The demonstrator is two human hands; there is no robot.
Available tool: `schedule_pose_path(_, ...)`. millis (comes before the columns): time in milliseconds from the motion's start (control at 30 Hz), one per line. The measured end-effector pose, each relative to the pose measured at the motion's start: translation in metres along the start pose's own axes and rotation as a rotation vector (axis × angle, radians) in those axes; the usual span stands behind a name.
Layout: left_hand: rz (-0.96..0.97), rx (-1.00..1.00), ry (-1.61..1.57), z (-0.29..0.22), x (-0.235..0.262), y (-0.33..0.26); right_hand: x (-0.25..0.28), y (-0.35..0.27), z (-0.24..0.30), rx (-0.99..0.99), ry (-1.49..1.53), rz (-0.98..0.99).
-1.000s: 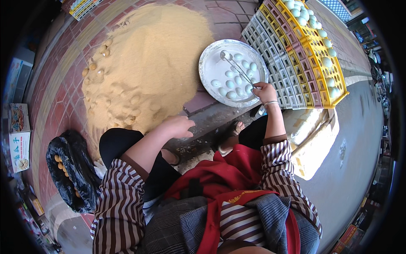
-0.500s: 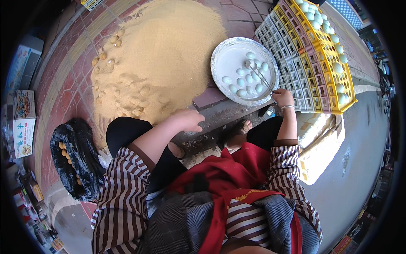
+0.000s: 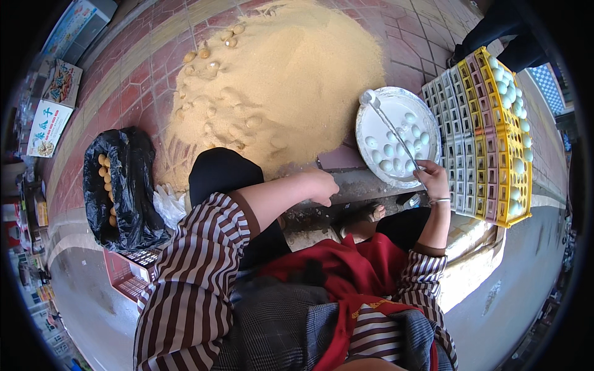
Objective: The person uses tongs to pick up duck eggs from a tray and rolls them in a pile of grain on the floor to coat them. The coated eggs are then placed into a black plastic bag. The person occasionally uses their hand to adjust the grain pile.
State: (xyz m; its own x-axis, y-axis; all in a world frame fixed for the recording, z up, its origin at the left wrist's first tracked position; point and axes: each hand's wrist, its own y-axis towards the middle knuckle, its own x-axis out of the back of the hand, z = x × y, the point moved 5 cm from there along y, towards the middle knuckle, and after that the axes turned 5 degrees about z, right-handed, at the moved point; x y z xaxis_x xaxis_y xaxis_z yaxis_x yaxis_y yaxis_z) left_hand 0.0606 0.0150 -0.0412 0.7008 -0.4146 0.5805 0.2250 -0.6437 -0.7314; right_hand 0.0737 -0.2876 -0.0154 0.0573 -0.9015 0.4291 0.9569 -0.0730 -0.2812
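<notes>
My right hand (image 3: 432, 178) grips a long-handled metal ladle (image 3: 396, 134). Its white-coated end hangs over the upper left rim of a round metal basin (image 3: 362, 143); whether an egg lies in that end I cannot make out clearly. White paste covers the inside of the basin, where several pale blue-green eggs (image 3: 388, 150) lie grouped toward the near and right side. Loosely curled, my left hand (image 3: 323, 187) hovers left of the basin, near the edge of a wide heap of tan sawdust-like powder (image 3: 309, 68). No object shows in it.
Tan-coated eggs (image 3: 204, 54) lie at the heap's left side. A black plastic bag (image 3: 133, 185) holds more, with a red crate (image 3: 127, 278) below. Stacked egg trays (image 3: 489, 148) bearing pale eggs stand right of the basin. A person's dark-clothed leg (image 3: 501, 28) is behind them.
The ladle's end has moved from above the eggs to the basin's far left rim. My left hand stays left of the basin, its fingers more curled. The view has shifted left.
</notes>
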Motion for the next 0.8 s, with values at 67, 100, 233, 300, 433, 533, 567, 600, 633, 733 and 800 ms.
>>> schedule_pose_path(67,-0.005,-0.013,0.012,-0.002,0.001,-0.002,-0.032,0.018,0.028,0.044,-0.027,0.088)
schedule_pose_path(100,-0.013,-0.017,0.004,-0.002,0.001,-0.002,-0.049,0.029,0.041,0.043,-0.046,0.133)
schedule_pose_path(233,-0.044,-0.025,-0.023,0.001,0.002,0.000,-0.118,0.065,0.098,0.173,-0.560,0.118)
schedule_pose_path(300,-0.058,-0.030,-0.033,0.004,0.002,0.003,-0.153,0.074,0.117,0.200,-0.729,0.066)
schedule_pose_path(433,-0.068,-0.054,-0.027,0.010,0.001,0.004,-0.168,0.072,0.124,0.189,-0.640,0.086)
schedule_pose_path(533,-0.066,-0.057,-0.038,0.013,-0.001,0.001,-0.136,0.058,0.102,0.198,-0.496,0.070)
schedule_pose_path(567,-0.058,-0.056,-0.045,0.013,-0.003,0.000,-0.122,0.051,0.092,0.210,-0.424,0.066)
schedule_pose_path(600,-0.049,-0.040,-0.045,0.014,-0.003,-0.001,-0.104,0.044,0.079,0.196,-0.370,0.047)
schedule_pose_path(633,-0.038,-0.029,-0.041,0.013,-0.004,-0.001,-0.086,0.036,0.065,0.165,-0.321,0.020)
schedule_pose_path(733,0.002,-0.030,-0.015,0.010,-0.006,0.001,-0.031,0.012,0.024,0.023,-0.283,-0.086)
schedule_pose_path(800,0.017,-0.049,-0.008,0.006,-0.009,0.004,-0.002,-0.005,0.002,-0.033,-0.311,-0.144)
